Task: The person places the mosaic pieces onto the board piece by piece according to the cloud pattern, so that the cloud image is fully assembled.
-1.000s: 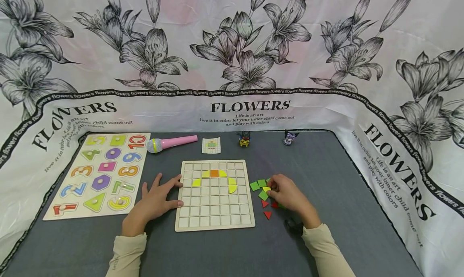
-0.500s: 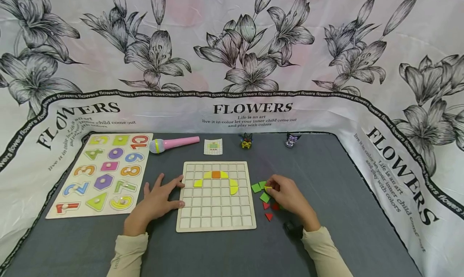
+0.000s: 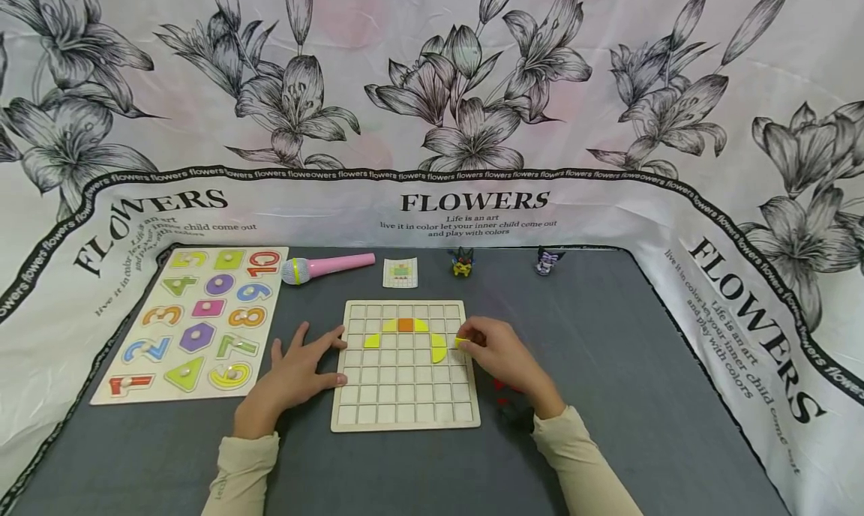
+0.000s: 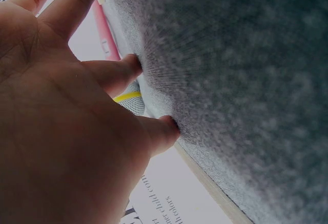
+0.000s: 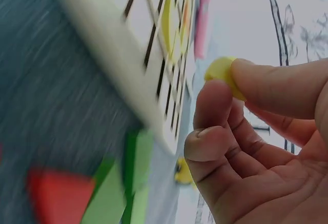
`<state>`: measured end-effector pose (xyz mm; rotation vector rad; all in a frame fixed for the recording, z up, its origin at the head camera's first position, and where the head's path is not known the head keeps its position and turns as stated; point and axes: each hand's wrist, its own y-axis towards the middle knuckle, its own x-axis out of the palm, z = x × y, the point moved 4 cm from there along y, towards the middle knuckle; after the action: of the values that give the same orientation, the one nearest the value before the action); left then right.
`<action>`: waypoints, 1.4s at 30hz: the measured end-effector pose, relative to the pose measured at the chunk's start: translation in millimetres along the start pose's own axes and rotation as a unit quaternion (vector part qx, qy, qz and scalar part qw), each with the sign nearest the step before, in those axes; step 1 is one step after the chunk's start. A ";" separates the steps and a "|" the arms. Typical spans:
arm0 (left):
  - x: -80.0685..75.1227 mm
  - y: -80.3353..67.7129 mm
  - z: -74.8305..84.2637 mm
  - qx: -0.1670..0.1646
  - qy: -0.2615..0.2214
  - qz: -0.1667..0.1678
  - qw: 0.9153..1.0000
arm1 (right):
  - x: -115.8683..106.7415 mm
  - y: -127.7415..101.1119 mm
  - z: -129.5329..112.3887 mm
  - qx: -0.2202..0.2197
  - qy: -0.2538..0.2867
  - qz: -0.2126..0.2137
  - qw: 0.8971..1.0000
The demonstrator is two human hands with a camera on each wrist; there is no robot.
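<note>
My right hand (image 3: 502, 357) pinches a small yellow curved-edge tile (image 5: 220, 73) between thumb and fingertip, over the right edge of the wooden grid board (image 3: 405, 396). Fingers spread, my left hand (image 3: 290, 381) touches the board's left edge with thumb and fingertips. Set in the board's upper cells are an orange square tile (image 3: 405, 325) with a yellow rounded tile on each side. Lower down are a yellow tile (image 3: 372, 341) at left and two yellow tiles (image 3: 439, 348) stacked at right. Green tiles (image 5: 110, 198) and a red triangle tile (image 5: 59, 193) lie beside the board.
A number-and-shape puzzle board (image 3: 174, 347) lies at left. Behind the grid board are a pink toy microphone (image 3: 331, 267), a small pattern card (image 3: 400, 273), a black-and-yellow figurine (image 3: 463, 262) and a purple-and-white figurine (image 3: 547, 261). My right forearm covers part of the loose tiles.
My right hand has picked the yellow tile up from the loose pile and carried it left to the board's right edge. The left hand keeps its place on the board.
</note>
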<state>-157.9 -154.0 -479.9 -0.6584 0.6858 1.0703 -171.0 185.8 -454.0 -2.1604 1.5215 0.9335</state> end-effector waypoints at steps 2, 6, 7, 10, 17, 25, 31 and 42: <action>0.1 0.1 -0.1 0.000 0.001 0.001 1.000 | 5.2 5.4 -7.4 -0.017 0.009 -0.011 1.000; 0.6 0.2 -0.1 -0.003 0.000 -0.002 1.000 | 17.1 16.2 -21.6 -0.048 0.016 -0.034 0.998; 0.8 0.4 -0.4 -0.002 0.001 -0.002 1.000 | 20.4 19.1 -24.4 -0.052 0.015 -0.039 0.998; 0.8 0.6 -0.2 0.000 0.002 -0.002 1.000 | 30.4 27.4 -32.5 -0.060 0.015 -0.052 0.997; 0.7 1.8 1.1 0.002 0.007 -0.003 1.000 | 52.4 43.5 -48.0 -0.074 0.024 -0.077 0.994; 0.0 2.3 0.4 0.002 0.009 0.000 1.000 | 71.4 56.2 -61.7 -0.071 0.019 -0.094 0.993; -0.3 2.0 -0.5 0.003 0.008 0.004 1.000 | 83.0 61.4 -68.9 -0.079 0.011 -0.087 0.993; -0.5 -1.0 0.4 0.011 0.009 0.009 1.000 | 102.1 64.9 -73.8 -0.087 -0.049 -0.082 0.992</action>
<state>-157.0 -154.3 -479.2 -0.6442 0.7189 1.0737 -185.9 45.2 -463.6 -2.2817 1.2362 1.1319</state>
